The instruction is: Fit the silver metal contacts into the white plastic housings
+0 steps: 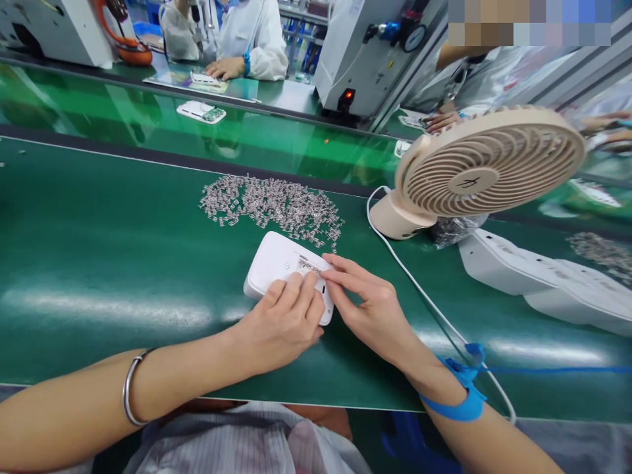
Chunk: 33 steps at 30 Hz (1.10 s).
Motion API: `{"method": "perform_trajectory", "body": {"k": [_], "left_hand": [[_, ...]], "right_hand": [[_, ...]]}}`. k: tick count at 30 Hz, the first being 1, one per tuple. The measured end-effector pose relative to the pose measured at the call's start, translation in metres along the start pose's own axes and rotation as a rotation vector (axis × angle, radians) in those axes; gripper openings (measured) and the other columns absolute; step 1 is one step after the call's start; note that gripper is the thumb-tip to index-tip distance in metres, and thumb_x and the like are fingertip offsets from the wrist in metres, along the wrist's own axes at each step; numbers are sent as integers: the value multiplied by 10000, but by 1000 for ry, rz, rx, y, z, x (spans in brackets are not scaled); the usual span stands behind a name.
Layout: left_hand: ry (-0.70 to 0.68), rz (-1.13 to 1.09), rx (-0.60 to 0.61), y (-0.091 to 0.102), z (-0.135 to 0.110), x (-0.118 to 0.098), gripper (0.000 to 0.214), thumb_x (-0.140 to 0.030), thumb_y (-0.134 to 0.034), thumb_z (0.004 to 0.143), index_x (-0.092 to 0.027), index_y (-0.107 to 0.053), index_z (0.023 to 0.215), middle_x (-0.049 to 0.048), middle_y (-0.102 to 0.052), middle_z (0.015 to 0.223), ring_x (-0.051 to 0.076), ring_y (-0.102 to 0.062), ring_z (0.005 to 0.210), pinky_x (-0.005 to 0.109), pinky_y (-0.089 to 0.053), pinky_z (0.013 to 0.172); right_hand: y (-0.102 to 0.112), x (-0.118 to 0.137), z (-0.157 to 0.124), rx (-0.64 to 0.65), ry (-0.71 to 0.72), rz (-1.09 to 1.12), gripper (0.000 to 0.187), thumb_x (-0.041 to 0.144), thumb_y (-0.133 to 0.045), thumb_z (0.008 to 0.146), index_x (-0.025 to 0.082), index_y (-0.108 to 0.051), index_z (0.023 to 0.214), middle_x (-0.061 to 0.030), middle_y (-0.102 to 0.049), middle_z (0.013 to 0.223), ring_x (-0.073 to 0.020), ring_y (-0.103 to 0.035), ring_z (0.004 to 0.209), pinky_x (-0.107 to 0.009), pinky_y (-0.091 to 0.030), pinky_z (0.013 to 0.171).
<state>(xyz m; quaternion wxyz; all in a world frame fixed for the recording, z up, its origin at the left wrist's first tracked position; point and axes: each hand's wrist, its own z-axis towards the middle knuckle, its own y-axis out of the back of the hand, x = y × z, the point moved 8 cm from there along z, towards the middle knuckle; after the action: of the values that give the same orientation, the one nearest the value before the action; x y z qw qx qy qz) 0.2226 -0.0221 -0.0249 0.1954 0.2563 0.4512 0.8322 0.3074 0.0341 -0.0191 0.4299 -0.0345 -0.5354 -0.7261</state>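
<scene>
A white plastic housing (269,263) with rounded corners lies on the green table in front of me. Its upper face has a cluster of small holes and a rectangular recess (307,264) with metal parts inside. My left hand (289,319) rests over the housing's near side, fingers bent and tips at the recess. At the recess's right end, my right hand (368,299) has thumb and fingers pinched together; whatever is between them is hidden. Just beyond the housing lies a loose heap of small metal clips (276,204).
A beige fan (474,181) stands to the right, its white cable (419,286) running toward me. More white housings (548,276) lie at the right. Behind is a green conveyor belt (133,125) carrying a circuit-board unit (201,112). A blue wrist strap (457,395) trails a cord rightward. Co-workers sit across.
</scene>
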Motion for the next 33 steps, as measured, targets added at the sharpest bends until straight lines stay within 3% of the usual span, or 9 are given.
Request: {"method": "perform_trajectory", "body": {"k": [12,20,25,28,31,33], "left_hand": [[8,-4,-7,2,-2,0,363,-328,-392,903,-119,-588,1127,83,-604,1215,222,-531,1061,333,-344,852],[15,4,-24,4,0,0,351,-303,-385,910,-123,-603,1119,67,-621,1192,212,-541,1041,327,-350,849],[18,23,-5,3,-1,-2,360,-311,-408,904,-111,-584,1147,85,-605,1213,229,-531,1062,335,-351,860],[14,39,1,2,-1,-3,351,-309,-429,893,-111,-594,1131,91,-612,1203,230,-538,1054,332,-353,857],[2,63,-1,4,-1,-4,345,-310,-427,891,-123,-595,1128,86,-612,1204,226,-546,1051,326,-361,855],[-13,114,23,5,-2,-5,346,-305,-438,886,-105,-592,1122,114,-621,1180,229,-564,1022,321,-377,825]], "right_hand": [[0,-3,-3,-12,-2,-9,213,167,-491,838,178,-685,926,-129,-643,1117,-220,-628,1011,-364,-535,871],[-3,0,-2,46,5,-37,195,167,-494,818,201,-669,897,-122,-613,1136,-234,-616,992,-409,-527,836],[-3,-19,9,-48,-209,152,59,177,-551,747,189,-584,793,-66,-637,881,-183,-619,828,-334,-531,727],[-11,-33,10,-62,-351,217,87,193,-577,683,186,-549,765,-26,-616,764,-155,-582,703,-315,-516,670],[-16,-34,13,-72,-370,283,74,204,-578,663,184,-550,728,-15,-603,736,-143,-565,677,-295,-501,645],[-8,-34,16,-125,-374,327,71,222,-585,682,184,-564,738,-7,-599,716,-130,-560,639,-275,-492,609]]}}
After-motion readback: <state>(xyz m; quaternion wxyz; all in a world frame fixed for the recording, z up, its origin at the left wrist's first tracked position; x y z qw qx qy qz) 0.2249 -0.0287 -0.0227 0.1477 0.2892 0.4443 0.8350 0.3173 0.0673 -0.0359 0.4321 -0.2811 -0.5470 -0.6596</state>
